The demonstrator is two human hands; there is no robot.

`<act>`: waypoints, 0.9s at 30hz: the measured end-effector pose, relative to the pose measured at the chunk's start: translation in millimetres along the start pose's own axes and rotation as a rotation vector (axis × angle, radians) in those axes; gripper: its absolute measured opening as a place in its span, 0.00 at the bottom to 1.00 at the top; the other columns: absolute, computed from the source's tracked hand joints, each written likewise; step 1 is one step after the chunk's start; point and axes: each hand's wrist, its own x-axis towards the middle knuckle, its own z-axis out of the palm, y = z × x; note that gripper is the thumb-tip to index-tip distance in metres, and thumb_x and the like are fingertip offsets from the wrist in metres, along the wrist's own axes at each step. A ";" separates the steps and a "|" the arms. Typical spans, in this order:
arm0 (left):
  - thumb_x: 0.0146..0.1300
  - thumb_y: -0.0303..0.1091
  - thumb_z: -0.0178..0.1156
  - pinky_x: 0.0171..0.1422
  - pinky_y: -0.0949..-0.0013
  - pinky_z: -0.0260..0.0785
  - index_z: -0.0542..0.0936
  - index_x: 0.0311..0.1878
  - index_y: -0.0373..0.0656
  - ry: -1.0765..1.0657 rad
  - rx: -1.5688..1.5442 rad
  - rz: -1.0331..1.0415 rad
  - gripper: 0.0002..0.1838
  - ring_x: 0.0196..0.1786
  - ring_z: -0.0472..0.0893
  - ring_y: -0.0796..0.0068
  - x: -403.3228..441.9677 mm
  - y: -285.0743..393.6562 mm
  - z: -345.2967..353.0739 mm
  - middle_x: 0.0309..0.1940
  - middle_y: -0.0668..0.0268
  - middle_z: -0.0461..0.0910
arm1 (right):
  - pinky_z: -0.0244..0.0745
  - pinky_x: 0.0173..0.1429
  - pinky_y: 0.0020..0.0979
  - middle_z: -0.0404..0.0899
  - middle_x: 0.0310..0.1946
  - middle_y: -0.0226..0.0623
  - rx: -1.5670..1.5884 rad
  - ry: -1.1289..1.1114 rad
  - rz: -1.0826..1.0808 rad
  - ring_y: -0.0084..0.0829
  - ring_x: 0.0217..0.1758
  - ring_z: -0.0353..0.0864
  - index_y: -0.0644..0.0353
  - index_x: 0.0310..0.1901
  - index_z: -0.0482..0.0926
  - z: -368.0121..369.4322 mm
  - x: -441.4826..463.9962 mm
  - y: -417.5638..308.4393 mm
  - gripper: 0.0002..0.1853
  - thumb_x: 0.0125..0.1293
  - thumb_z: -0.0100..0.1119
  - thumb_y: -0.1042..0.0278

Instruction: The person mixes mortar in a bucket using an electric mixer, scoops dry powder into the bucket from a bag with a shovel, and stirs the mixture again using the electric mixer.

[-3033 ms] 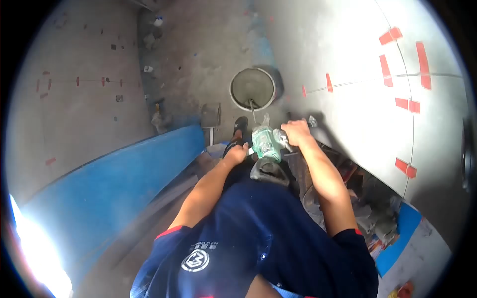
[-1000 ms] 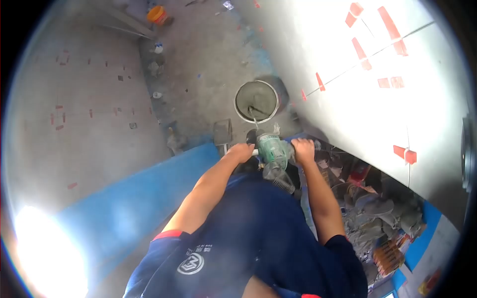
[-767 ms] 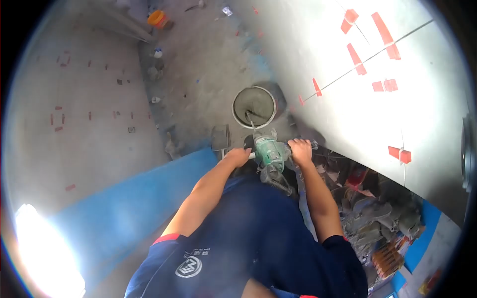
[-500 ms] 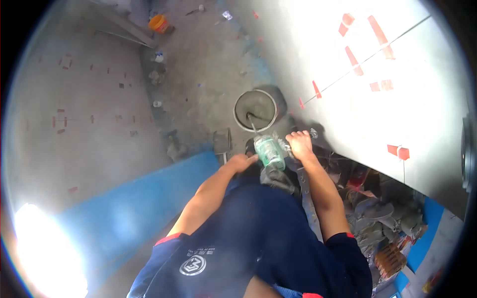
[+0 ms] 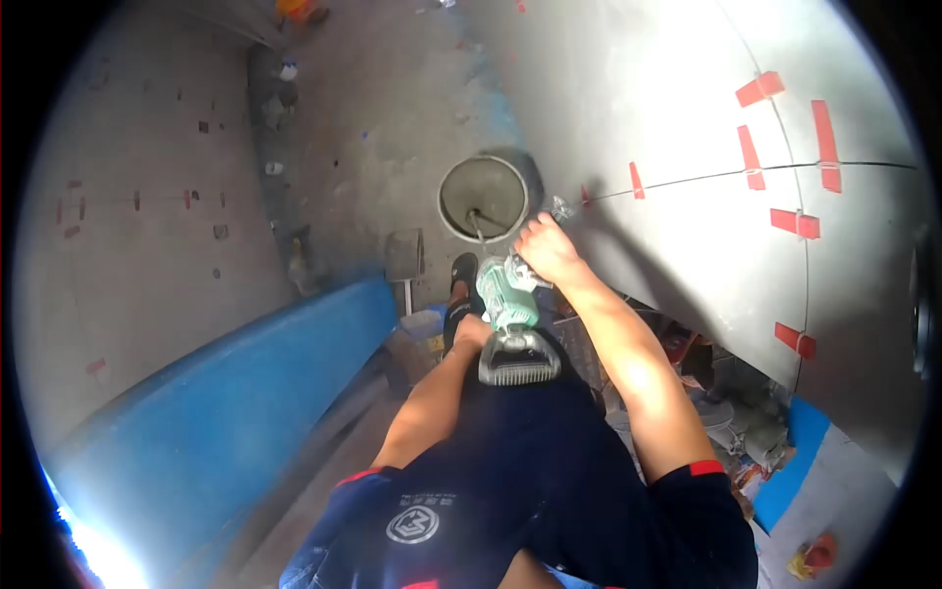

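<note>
A green handheld electric mixer (image 5: 508,297) is tilted in front of my body, its dark ribbed rear handle (image 5: 520,365) towards my shirt. From it a thin metal shaft (image 5: 481,232) runs down into a round bucket (image 5: 442,218) that holds grey, mortar-like material (image 5: 486,188). My right hand (image 5: 547,247) is wrapped round the mixer's side handle, whose end (image 5: 562,208) sticks out past the fist. On the other side my left hand (image 5: 473,332) is closed against the mixer's body; its fingers are partly hidden. The shaft's lower end is sunk out of sight.
Right of the bucket stands a pale wall panel with red clips (image 5: 751,157). A blue board (image 5: 235,412) lies to the left, a long-handled scoop (image 5: 405,253) near the bucket. Bags and clutter (image 5: 756,432) lie at lower right. An orange bucket (image 5: 297,10) is far off.
The mixer has swung more upright in view, showing its rear handle. My right hand has moved left and up with it, my left hand slightly down. The view has shifted; the bucket appears further left.
</note>
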 end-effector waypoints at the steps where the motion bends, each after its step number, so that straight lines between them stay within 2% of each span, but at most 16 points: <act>1: 0.54 0.41 0.57 0.60 0.56 0.72 0.84 0.41 0.30 0.093 -0.162 -0.106 0.22 0.55 0.80 0.47 -3.1 9.1 2.5 0.46 0.39 0.80 | 0.65 0.52 0.33 0.79 0.25 0.24 -0.058 -0.016 -0.019 0.25 0.37 0.78 0.46 0.24 0.80 6.2 0.2 -0.6 0.04 0.53 0.58 0.65; 2: 0.51 0.41 0.61 0.56 0.55 0.75 0.84 0.39 0.30 0.106 -0.069 0.038 0.21 0.52 0.82 0.47 35.6 -21.6 34.8 0.43 0.41 0.81 | 0.66 0.53 0.33 0.79 0.25 0.24 -0.040 -0.035 -0.024 0.25 0.38 0.78 0.46 0.24 0.81 -4.7 2.7 -2.8 0.04 0.53 0.58 0.65; 3: 0.49 0.41 0.65 0.54 0.55 0.75 0.84 0.37 0.30 0.093 -0.284 -0.025 0.21 0.51 0.82 0.47 3.9 -1.0 7.8 0.41 0.40 0.82 | 0.66 0.54 0.33 0.79 0.26 0.24 -0.028 -0.046 -0.028 0.25 0.38 0.78 0.46 0.24 0.81 -14.1 10.2 -2.2 0.04 0.53 0.58 0.65; 5: 0.48 0.41 0.67 0.52 0.55 0.75 0.84 0.37 0.31 0.184 -0.340 -0.103 0.20 0.51 0.82 0.48 17.4 -6.3 20.9 0.41 0.41 0.82 | 0.66 0.58 0.33 0.80 0.26 0.24 -0.077 -0.046 -0.054 0.25 0.39 0.79 0.46 0.25 0.82 -19.7 23.3 -5.8 0.03 0.53 0.59 0.65; 7: 0.48 0.40 0.67 0.51 0.55 0.75 0.84 0.37 0.31 0.307 -0.313 -0.101 0.19 0.50 0.83 0.49 29.1 -3.8 49.3 0.41 0.41 0.82 | 0.66 0.57 0.33 0.80 0.27 0.24 -0.087 -0.123 -0.093 0.25 0.39 0.79 0.47 0.26 0.82 -23.7 18.5 -0.5 0.03 0.54 0.59 0.65; 8: 0.48 0.40 0.67 0.50 0.55 0.75 0.84 0.38 0.30 0.230 -0.361 -0.133 0.20 0.50 0.83 0.49 34.9 -7.6 43.1 0.41 0.40 0.81 | 0.66 0.57 0.33 0.81 0.28 0.24 -0.095 -0.097 -0.075 0.25 0.40 0.79 0.46 0.27 0.83 -25.0 18.8 -2.4 0.03 0.54 0.59 0.65; 11: 0.47 0.40 0.68 0.50 0.55 0.75 0.83 0.39 0.29 0.191 -0.406 -0.166 0.22 0.50 0.83 0.48 36.9 -6.7 42.5 0.42 0.38 0.81 | 0.66 0.56 0.33 0.81 0.28 0.24 -0.111 -0.123 -0.077 0.25 0.40 0.79 0.46 0.28 0.83 -26.0 19.8 0.0 0.04 0.55 0.59 0.65; 13: 0.45 0.40 0.68 0.51 0.55 0.75 0.84 0.39 0.30 0.224 -0.413 -0.059 0.22 0.50 0.83 0.48 63.8 -20.4 61.9 0.41 0.38 0.81 | 0.65 0.56 0.34 0.81 0.28 0.23 -0.156 -0.164 -0.078 0.25 0.40 0.79 0.46 0.29 0.83 -38.4 19.8 0.7 0.04 0.55 0.59 0.65; 15: 0.44 0.39 0.68 0.51 0.55 0.75 0.84 0.38 0.31 0.270 -0.495 -0.101 0.22 0.48 0.84 0.48 49.7 -10.4 53.1 0.39 0.39 0.82 | 0.65 0.56 0.34 0.81 0.28 0.23 -0.154 -0.124 -0.084 0.25 0.40 0.79 0.46 0.30 0.83 -42.2 20.1 4.3 0.04 0.55 0.59 0.65; 16: 0.44 0.39 0.68 0.51 0.55 0.75 0.85 0.38 0.32 0.270 -0.395 -0.016 0.21 0.47 0.84 0.48 76.7 -21.0 66.8 0.39 0.40 0.82 | 0.65 0.56 0.33 0.81 0.28 0.23 -0.158 -0.134 -0.068 0.25 0.40 0.79 0.46 0.30 0.84 -45.0 19.6 2.8 0.04 0.56 0.59 0.65; 17: 0.44 0.39 0.68 0.51 0.55 0.75 0.85 0.38 0.32 0.274 -0.398 -0.014 0.21 0.47 0.84 0.48 73.0 -21.3 63.8 0.39 0.40 0.82 | 0.65 0.56 0.33 0.81 0.28 0.23 -0.163 -0.131 -0.071 0.25 0.40 0.79 0.46 0.30 0.84 -47.1 21.6 -0.2 0.04 0.56 0.59 0.65; 21: 0.44 0.39 0.69 0.51 0.55 0.75 0.85 0.37 0.32 0.218 -0.495 -0.078 0.20 0.46 0.84 0.49 62.7 0.0 57.4 0.37 0.42 0.83 | 0.63 0.58 0.33 0.84 0.29 0.23 -0.183 -0.127 -0.115 0.24 0.42 0.80 0.45 0.28 0.86 -51.8 32.4 4.2 0.06 0.56 0.59 0.65; 23: 0.44 0.38 0.70 0.49 0.54 0.75 0.85 0.35 0.32 0.328 -0.517 -0.135 0.19 0.45 0.85 0.48 68.5 1.0 68.4 0.34 0.43 0.83 | 0.63 0.58 0.32 0.84 0.30 0.22 -0.162 -0.171 -0.124 0.24 0.42 0.80 0.45 0.29 0.86 -54.1 37.9 5.2 0.06 0.56 0.59 0.65; 24: 0.43 0.37 0.70 0.50 0.54 0.75 0.84 0.36 0.31 0.297 -0.473 0.091 0.19 0.45 0.84 0.47 131.5 -35.3 112.2 0.36 0.42 0.83 | 0.62 0.59 0.32 0.84 0.31 0.22 -0.236 -0.145 -0.134 0.24 0.43 0.80 0.45 0.30 0.86 -52.1 39.1 3.2 0.06 0.56 0.60 0.65; 25: 0.43 0.37 0.70 0.50 0.54 0.75 0.84 0.36 0.31 0.297 -0.474 0.084 0.19 0.45 0.84 0.47 131.1 -41.0 116.0 0.36 0.42 0.83 | 0.62 0.59 0.32 0.84 0.32 0.22 -0.242 -0.205 -0.141 0.24 0.43 0.80 0.45 0.31 0.87 -67.0 41.2 1.8 0.06 0.56 0.60 0.64; 27: 0.42 0.37 0.71 0.47 0.54 0.75 0.84 0.35 0.32 0.257 -0.465 0.087 0.19 0.46 0.84 0.48 130.5 -33.1 107.3 0.37 0.42 0.83 | 0.62 0.59 0.32 0.84 0.32 0.22 -0.263 -0.153 -0.158 0.24 0.44 0.80 0.45 0.31 0.87 -60.4 42.4 2.1 0.06 0.57 0.60 0.64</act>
